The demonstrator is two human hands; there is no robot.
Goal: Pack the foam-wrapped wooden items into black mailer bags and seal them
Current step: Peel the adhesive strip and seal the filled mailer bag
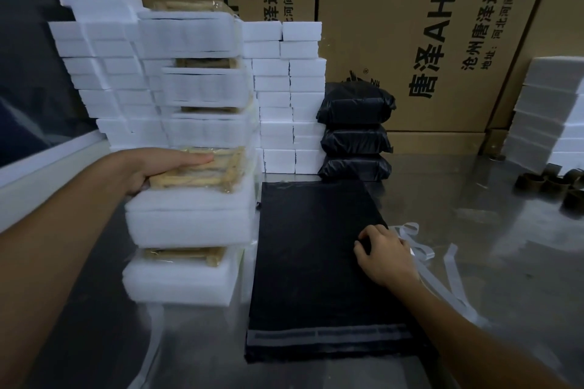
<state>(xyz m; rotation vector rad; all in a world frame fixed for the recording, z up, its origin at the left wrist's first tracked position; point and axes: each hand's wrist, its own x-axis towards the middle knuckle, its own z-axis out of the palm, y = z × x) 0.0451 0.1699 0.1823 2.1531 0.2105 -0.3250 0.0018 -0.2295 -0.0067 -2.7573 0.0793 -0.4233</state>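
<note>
A foam-wrapped wooden item (196, 167) sits on top of the near stack of foam packs (189, 230) at the left of the counter (474, 199), its pale wooden slats showing through clear film between the white foam. The left hand (158, 167) is on it: the fingers (196, 159) lie flat along the top and the thumb seems tucked under the near edge, so it looks like a loose grasp, though how firm it is cannot be told. Just right of that stack lies a flat pile of black mailer bags (316, 262), the grey adhesive strip (325, 335) at the end nearest the person. The right hand (387, 257) rests on the right edge of the top bag, fingers curled and pinching at the film, apparently working a layer free.

Behind the bags, three sealed black parcels (355, 133) are stacked against the cardboard cartons (410, 25), with taller piles of white foam blocks (284, 95) beside them. Peeled strip liners (420, 249) lie on the counter right of the right hand.

The step in hand looks like the start of a new pack: one hand taking an item, the other fetching a bag. The next move probably calls for separating one bag, opening its mouth, then lifting the item across without toppling the stack.
</note>
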